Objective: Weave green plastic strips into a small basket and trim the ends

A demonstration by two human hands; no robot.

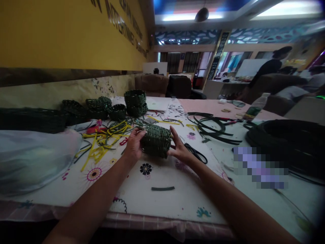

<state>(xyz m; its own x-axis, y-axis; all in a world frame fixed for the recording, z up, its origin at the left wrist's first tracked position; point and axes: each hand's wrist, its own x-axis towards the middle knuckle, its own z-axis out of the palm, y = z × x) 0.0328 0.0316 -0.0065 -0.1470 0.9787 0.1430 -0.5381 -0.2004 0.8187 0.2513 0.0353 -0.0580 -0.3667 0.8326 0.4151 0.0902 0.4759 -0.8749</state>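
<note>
A dark green woven basket lies on its side between my two hands, above the flowered tablecloth. My left hand grips its left end, with the thumb on top. At the right end, the fingers and thumb of my right hand hold the edge. Black-handled scissors rest just beyond my right hand. One short green strip lies flat nearer the table's front edge.
Stacked woven baskets stand at the back left, near yellow and green strip scraps. A plastic bag sits left. Rightward are loose strips, a bottle and a large dark coil. A person is in the background.
</note>
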